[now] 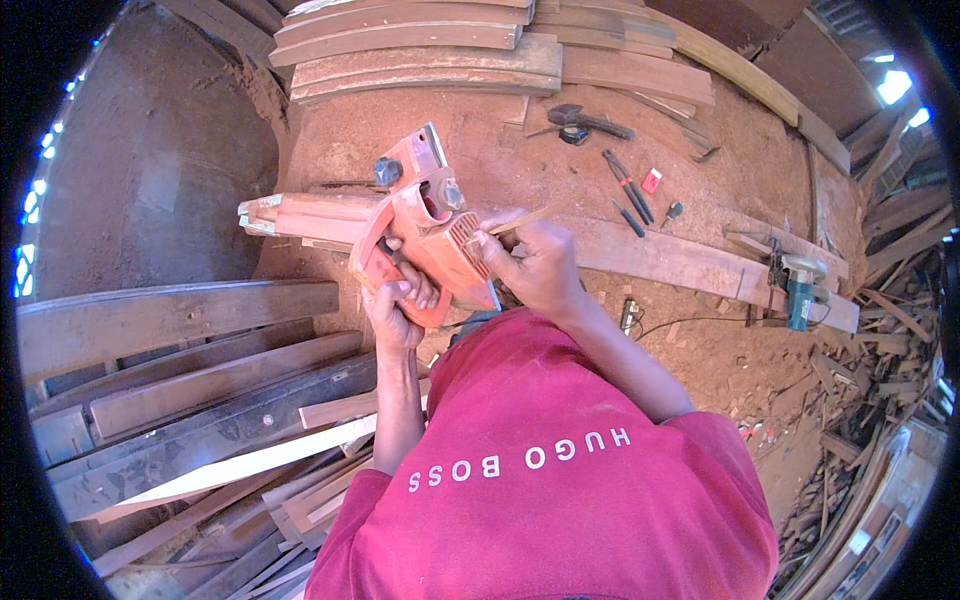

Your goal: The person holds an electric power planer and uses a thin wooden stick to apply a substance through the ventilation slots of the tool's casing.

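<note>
Planks (400, 42) lie stacked beyond the handheld orange planer (450, 255).

Through the head camera I'm seeing a dusty, reddish-brown floor (715, 350) stretching out under scattered wood chips. A broad brown panel (160, 150) is standing at the left, with daylight (31, 200) breaking through beyond it. Stacked boards (420, 62) are lining the far side, while a bright opening (893, 87) is glaring above a scrap-wood heap (905, 215) on the right.
</note>
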`<state>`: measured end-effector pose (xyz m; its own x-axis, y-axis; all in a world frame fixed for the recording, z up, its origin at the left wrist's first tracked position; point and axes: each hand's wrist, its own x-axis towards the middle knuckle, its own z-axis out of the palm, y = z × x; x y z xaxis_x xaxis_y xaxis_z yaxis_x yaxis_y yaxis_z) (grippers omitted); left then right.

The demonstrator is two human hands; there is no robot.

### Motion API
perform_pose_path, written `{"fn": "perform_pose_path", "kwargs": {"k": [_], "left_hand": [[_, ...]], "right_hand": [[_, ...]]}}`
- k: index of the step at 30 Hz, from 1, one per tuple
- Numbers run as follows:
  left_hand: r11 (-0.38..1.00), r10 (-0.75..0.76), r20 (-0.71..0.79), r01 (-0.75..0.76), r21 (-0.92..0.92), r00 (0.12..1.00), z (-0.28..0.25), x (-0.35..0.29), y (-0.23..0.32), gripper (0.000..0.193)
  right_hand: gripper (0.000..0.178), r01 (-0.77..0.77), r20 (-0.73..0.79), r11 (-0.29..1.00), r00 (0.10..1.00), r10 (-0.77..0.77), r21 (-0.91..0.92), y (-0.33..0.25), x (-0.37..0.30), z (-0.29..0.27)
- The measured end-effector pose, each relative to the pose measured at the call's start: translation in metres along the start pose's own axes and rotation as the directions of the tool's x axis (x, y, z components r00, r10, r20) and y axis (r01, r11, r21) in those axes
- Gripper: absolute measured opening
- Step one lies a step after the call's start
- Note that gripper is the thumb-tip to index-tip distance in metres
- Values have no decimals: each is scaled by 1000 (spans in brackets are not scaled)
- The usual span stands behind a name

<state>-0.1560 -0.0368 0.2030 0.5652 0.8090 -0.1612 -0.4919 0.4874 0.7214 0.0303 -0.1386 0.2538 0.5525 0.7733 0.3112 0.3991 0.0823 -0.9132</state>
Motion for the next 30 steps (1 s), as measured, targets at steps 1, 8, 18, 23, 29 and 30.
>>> {"fn": "perform_pose_path", "kwargs": {"k": [1,8,18,23,29,30], "left_hand": [[1000,3,-14,-3,-4,1000,6,-1,1,54],[999,17,-36,-15,52,999,12,-3,5,46],[1000,-5,9,5,14,1000,1,-1,1,53],[982,-92,26,95,-161,995,-14,1,-7,33],[996,-88,-60,88,-10,994,7,1,1,16],[996,-92,-45,92,-20,995,7,1,1,16]], "right_hand": [[15,40,10,999,999,-40,-11,6,-2,2],[16,-121,79,988,990,113,93,5,7,-2],[17,-86,20,995,996,85,41,-3,8,-15],[15,96,20,995,995,-96,15,1,3,-17],[16,93,42,996,995,-92,-9,4,-2,-13],[16,101,41,995,994,-101,2,4,-2,-13]]}}
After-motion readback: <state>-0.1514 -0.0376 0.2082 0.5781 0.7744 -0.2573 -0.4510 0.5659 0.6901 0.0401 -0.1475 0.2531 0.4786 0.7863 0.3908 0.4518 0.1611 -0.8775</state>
